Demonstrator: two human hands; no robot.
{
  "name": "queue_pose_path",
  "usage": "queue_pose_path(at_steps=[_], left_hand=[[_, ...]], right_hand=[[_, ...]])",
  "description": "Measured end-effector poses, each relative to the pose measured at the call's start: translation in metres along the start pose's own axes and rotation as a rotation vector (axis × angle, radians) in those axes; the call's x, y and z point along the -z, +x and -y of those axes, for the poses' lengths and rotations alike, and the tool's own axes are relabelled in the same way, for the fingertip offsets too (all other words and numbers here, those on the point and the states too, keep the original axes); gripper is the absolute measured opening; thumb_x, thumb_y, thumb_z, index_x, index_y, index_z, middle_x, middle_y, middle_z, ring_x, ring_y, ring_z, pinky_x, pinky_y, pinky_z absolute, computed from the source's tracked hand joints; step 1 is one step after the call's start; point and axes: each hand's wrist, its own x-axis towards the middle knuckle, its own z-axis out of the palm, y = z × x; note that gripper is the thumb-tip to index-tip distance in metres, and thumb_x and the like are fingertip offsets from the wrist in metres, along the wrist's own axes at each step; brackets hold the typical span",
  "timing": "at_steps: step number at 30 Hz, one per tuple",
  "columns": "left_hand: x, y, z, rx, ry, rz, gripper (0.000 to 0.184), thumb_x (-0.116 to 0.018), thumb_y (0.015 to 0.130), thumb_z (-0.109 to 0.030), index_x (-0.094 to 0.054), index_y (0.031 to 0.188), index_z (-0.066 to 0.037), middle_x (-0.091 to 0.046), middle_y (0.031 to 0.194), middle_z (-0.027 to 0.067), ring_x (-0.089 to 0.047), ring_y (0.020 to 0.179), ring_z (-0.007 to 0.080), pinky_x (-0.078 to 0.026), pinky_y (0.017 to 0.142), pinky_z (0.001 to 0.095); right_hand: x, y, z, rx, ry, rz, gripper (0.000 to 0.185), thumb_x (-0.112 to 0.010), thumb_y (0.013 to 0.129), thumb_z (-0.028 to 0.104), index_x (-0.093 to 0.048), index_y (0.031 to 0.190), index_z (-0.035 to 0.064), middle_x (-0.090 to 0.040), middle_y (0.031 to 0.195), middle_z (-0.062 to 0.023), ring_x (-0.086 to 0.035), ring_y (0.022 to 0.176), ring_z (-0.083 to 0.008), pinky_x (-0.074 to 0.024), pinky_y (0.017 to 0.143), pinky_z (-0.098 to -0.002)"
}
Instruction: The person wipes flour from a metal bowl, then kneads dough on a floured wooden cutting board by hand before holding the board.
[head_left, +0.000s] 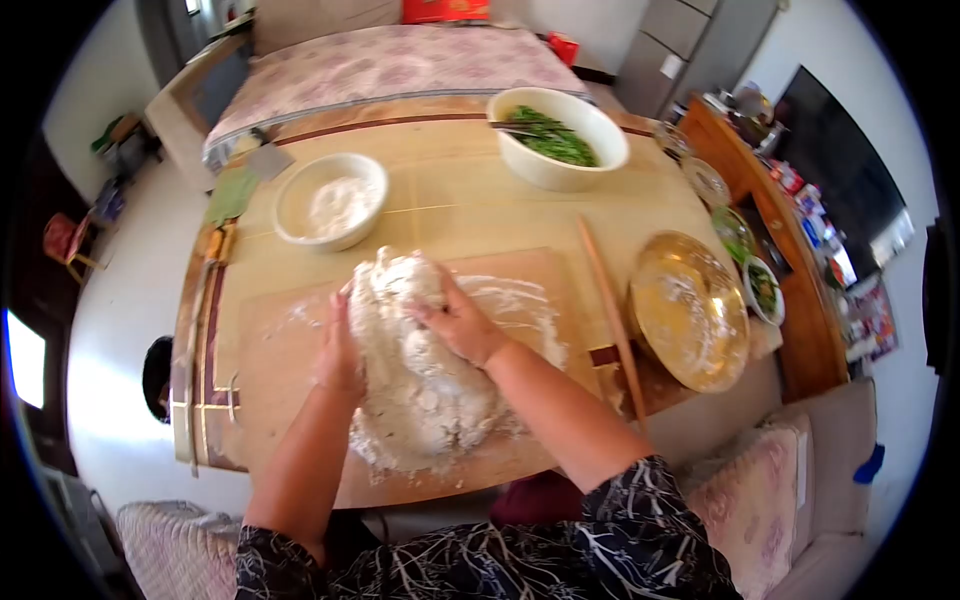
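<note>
Dough (430, 385), rough and floury, lies on the board (280, 355) at the near side of the tabletop (440, 175). The left hand (342, 340) lies unclenched along its left side; the right hand (465, 322) spreads over its far right. Likely kneading; next calls for firm inward pressing.
</note>
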Motion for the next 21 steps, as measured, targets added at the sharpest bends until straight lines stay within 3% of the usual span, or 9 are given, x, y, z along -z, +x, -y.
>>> queue_pose_path(at_steps=[7,9,11,13,14,16,17,19,21], left_hand=[[-0.006,-0.018,-0.034,-0.261,0.011,0.187,0.036,-0.037,0.096,-0.031,-0.045,0.121,-0.006,-0.050,0.120,0.0093,-0.047,0.111,0.0188,-0.039,0.094,0.0334],[-0.006,-0.022,-0.040,-0.091,-0.170,0.113,0.035,-0.043,0.094,-0.033,-0.047,0.118,-0.007,-0.050,0.118,0.0090,-0.047,0.111,0.0185,-0.039,0.093,0.0343],[-0.010,-0.022,-0.049,-0.058,-0.078,0.061,0.043,-0.046,0.092,-0.037,-0.044,0.125,-0.009,-0.047,0.124,0.0095,-0.044,0.115,0.0195,-0.039,0.093,0.0348],[-0.022,-0.022,-0.055,-0.019,0.421,-0.077,0.052,-0.047,0.091,-0.042,-0.039,0.132,-0.011,-0.041,0.133,0.0101,-0.041,0.120,0.0202,-0.039,0.092,0.0366],[-0.034,-0.033,-0.058,-0.082,0.398,-0.042,0.054,-0.054,0.089,-0.037,-0.041,0.130,-0.004,-0.044,0.130,0.0076,-0.044,0.117,0.0193,-0.041,0.092,0.0368],[-0.030,-0.036,-0.053,0.026,0.412,0.070,0.049,-0.058,0.087,-0.030,-0.044,0.127,-0.005,-0.048,0.126,0.0063,-0.047,0.113,0.0176,-0.042,0.090,0.0338],[-0.027,-0.038,-0.051,0.127,0.423,0.187,0.045,-0.061,0.086,-0.024,-0.048,0.125,-0.005,-0.051,0.123,0.0050,-0.050,0.108,0.0159,-0.043,0.089,0.0308],[-0.024,-0.049,-0.050,0.191,0.410,0.107,0.042,-0.064,0.084,-0.016,-0.050,0.123,-0.007,-0.056,0.116,0.0032,-0.054,0.102,0.0134,-0.044,0.087,0.0267],[-0.018,-0.056,-0.043,-0.194,0.666,0.255,0.043,-0.065,0.083,-0.022,-0.052,0.121,-0.007,-0.054,0.120,0.0105,-0.050,0.109,0.0156,-0.043,0.089,0.0271]], right_hand=[[-0.012,-0.035,0.030,0.309,-0.222,0.154,0.071,-0.065,0.082,0.022,-0.025,0.137,0.0035,-0.045,0.127,-0.0131,-0.041,0.118,-0.0206,-0.0320,0.100,-0.0339],[-0.009,-0.046,0.031,0.352,-0.275,0.187,0.068,-0.065,0.081,0.025,-0.030,0.135,0.0019,-0.043,0.129,-0.0144,-0.040,0.120,-0.0225,-0.0295,0.102,-0.0358],[-0.010,-0.053,0.032,0.486,-0.429,0.223,0.059,-0.061,0.083,0.030,-0.041,0.129,-0.0007,-0.042,0.132,-0.0170,-0.039,0.123,-0.0275,-0.0239,0.105,-0.0389],[-0.015,-0.059,0.031,0.495,-0.429,0.222,0.053,-0.057,0.085,0.032,-0.045,0.125,-0.0014,-0.045,0.129,-0.0189,-0.037,0.125,-0.0303,-0.0204,0.106,-0.0410],[-0.014,-0.061,0.030,0.522,-0.562,0.241,0.049,-0.056,0.086,0.029,-0.047,0.124,-0.0013,-0.047,0.128,-0.0183,-0.039,0.124,-0.0294,-0.0219,0.106,-0.0404],[-0.012,-0.066,0.023,0.535,-0.685,0.265,0.046,-0.056,0.086,0.026,-0.048,0.123,-0.0012,-0.048,0.127,-0.0177,-0.040,0.123,-0.0284,-0.0234,0.105,-0.0397],[-0.011,-0.067,0.018,0.529,-0.674,0.211,0.044,-0.056,0.087,0.024,-0.048,0.121,-0.0012,-0.052,0.121,-0.0167,-0.045,0.118,-0.0274,-0.0254,0.104,-0.0394],[-0.019,-0.071,0.019,0.515,-0.656,0.163,0.041,-0.056,0.087,0.022,-0.048,0.120,-0.0013,-0.055,0.115,-0.0157,-0.049,0.113,-0.0265,-0.0274,0.103,-0.0391],[-0.033,-0.074,0.026,0.257,-0.216,-0.210,0.043,-0.057,0.087,0.022,-0.044,0.121,-0.0007,-0.056,0.105,-0.0118,-0.054,0.100,-0.0251,-0.0302,0.101,-0.0390]])
